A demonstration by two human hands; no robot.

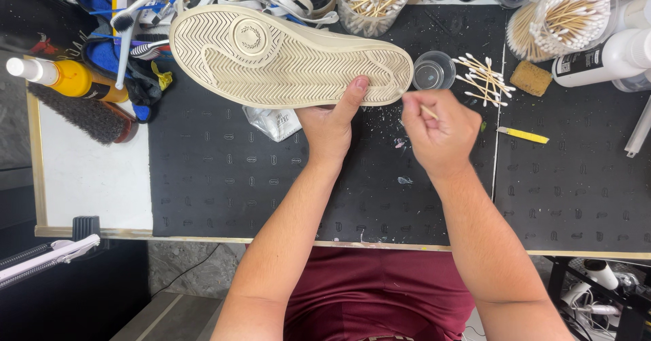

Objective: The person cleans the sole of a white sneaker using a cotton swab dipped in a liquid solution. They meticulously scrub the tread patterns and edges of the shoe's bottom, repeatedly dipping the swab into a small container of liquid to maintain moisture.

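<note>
Sole cleaning in hand: shoe held sole-up, swab stick at the right end.

Your left hand (330, 127) steadies the shoe (288, 57) at the far middle of the tabletop (224, 171), thumb pressed on the cream sole, grip closed around its near edge. Your right hand (441, 130) is closed narrowly on a thin wooden stick (427, 111) aimed at the sole's right end. White flecks (400, 144) lie on the mat below, so some dirt appears lifted; the tread looks mostly pale, with the left part apparently untouched. Loose swabs (483, 76) lie just right of a small clear cup (434, 71).
</note>
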